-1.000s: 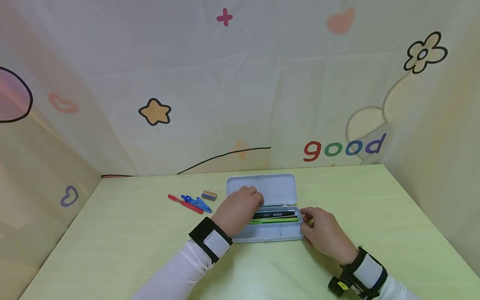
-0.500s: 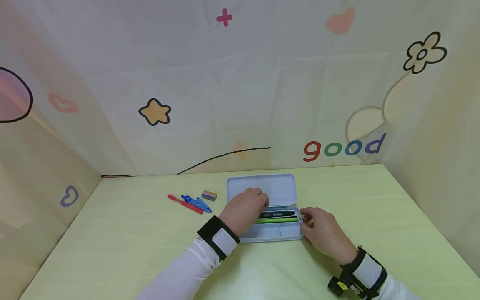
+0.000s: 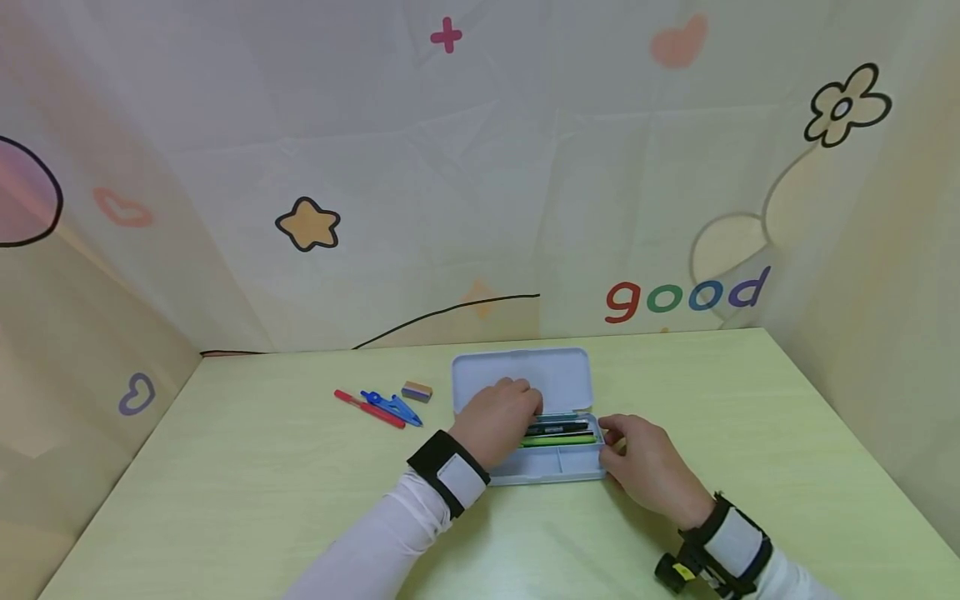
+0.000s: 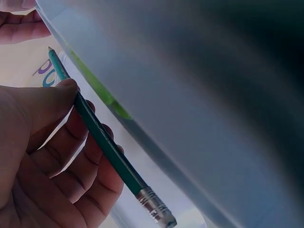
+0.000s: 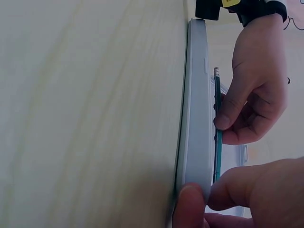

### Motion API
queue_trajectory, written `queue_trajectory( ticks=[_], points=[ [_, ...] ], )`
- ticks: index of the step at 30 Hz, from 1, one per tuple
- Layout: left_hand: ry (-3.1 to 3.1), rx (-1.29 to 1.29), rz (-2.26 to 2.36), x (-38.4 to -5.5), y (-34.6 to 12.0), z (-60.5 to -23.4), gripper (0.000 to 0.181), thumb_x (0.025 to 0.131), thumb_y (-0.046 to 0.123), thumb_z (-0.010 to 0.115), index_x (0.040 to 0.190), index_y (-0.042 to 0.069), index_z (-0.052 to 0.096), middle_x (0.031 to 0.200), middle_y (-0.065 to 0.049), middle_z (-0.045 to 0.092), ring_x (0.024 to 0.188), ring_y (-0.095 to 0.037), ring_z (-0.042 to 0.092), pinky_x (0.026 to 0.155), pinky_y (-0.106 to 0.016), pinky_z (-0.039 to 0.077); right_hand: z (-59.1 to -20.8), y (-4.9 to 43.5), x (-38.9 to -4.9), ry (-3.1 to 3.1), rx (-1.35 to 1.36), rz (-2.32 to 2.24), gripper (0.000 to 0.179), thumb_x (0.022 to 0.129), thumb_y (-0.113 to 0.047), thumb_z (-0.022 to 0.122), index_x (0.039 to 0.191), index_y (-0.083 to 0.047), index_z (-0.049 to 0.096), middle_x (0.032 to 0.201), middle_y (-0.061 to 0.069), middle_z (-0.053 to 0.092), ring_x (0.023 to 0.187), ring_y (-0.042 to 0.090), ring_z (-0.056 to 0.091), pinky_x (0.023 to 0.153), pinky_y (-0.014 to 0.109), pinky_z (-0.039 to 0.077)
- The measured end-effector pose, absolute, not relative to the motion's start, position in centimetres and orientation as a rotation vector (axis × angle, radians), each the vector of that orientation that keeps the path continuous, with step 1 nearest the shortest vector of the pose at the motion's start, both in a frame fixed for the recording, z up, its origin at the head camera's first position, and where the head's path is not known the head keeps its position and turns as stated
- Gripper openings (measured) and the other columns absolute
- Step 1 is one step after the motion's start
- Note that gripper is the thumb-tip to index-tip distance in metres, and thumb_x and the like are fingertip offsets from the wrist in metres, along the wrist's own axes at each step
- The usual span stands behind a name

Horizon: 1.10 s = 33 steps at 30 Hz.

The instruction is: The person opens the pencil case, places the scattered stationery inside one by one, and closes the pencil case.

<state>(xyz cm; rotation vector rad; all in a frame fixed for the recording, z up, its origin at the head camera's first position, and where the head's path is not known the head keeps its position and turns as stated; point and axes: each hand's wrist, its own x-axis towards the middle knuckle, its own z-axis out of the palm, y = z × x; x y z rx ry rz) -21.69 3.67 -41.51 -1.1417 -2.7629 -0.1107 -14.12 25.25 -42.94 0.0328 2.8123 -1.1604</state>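
My left hand (image 3: 501,421) pinches a dark green pencil (image 4: 111,152) between thumb and fingers, over the back of an open light-blue pencil case (image 3: 525,479). The pencil's metal eraser end points toward the wrist in the left wrist view. At the case's right end, my right hand (image 3: 645,462) grips the wall between thumb and fingers; the right wrist view shows the thumb (image 5: 189,204) against the outer side. Inside the case lie a black pen (image 3: 557,429) and a bright green pen or pencil (image 3: 558,441). My left hand hides the case's left part.
Left of the case, a red pen (image 3: 382,415), a blue drawing compass (image 3: 397,407) and a small tan-and-purple eraser (image 3: 417,391) lie on the pale wooden table (image 3: 247,483). The case's lid (image 3: 558,375) stands open at the back. Printed cloth surrounds the table.
My left hand has shifted a little to the right along the case with the pencil. My right hand has stayed at the case's right end.
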Motion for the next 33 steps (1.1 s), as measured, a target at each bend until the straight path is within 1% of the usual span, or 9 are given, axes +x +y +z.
queue_trajectory(
  ticks=[10,15,23,28,33],
  points=[
    [-2.793,-1.127,-0.095,-21.7,3.8,-41.7,0.005,0.103,0.012,0.071,0.103,0.015,0.076,0.096,0.002,0.069,0.086,-0.015,0.062,0.076,-0.028,0.055,-42.8,25.2,-14.2,2.816,0.029,-1.157,0.046,0.098,-0.002,0.069,0.141,0.011,0.057,0.104,0.012,0.061,0.081,0.020,0.060,0.060,0.029,0.055],
    [-2.788,-1.122,-0.109,-21.6,3.9,-41.8,0.006,0.102,0.010,0.073,0.102,0.015,0.077,0.095,0.002,0.069,0.085,-0.014,0.062,0.075,-0.028,0.055,-42.8,25.2,-14.1,2.809,0.036,-1.158,0.046,0.098,-0.002,0.069,0.141,0.011,0.057,0.104,0.012,0.061,0.080,0.020,0.060,0.060,0.029,0.055],
    [-2.757,-1.130,-0.067,-21.2,4.4,-42.2,0.009,0.100,0.009,0.074,0.104,0.016,0.077,0.094,0.003,0.069,0.083,-0.014,0.061,0.073,-0.027,0.055,-42.9,25.3,-14.2,2.808,0.033,-1.158,0.046,0.098,-0.001,0.067,0.140,0.012,0.056,0.104,0.012,0.060,0.077,0.019,0.059,0.060,0.029,0.055],
    [-2.722,-1.130,-0.028,-21.2,4.6,-42.7,0.010,0.100,0.009,0.074,0.106,0.017,0.077,0.096,0.002,0.069,0.085,-0.015,0.062,0.073,-0.029,0.056,-42.9,25.3,-14.2,2.810,0.026,-1.151,0.045,0.098,-0.001,0.067,0.140,0.012,0.056,0.104,0.012,0.061,0.079,0.019,0.059,0.060,0.029,0.055],
    [-2.690,-1.126,0.001,-21.5,4.7,-43.4,0.009,0.100,0.012,0.074,0.108,0.017,0.076,0.095,0.002,0.069,0.084,-0.014,0.062,0.072,-0.027,0.056,-43.0,25.4,-14.2,2.853,-0.005,-1.115,0.044,0.097,-0.001,0.067,0.137,0.012,0.059,0.102,0.011,0.062,0.082,0.020,0.059,0.062,0.028,0.053]
  ],
)
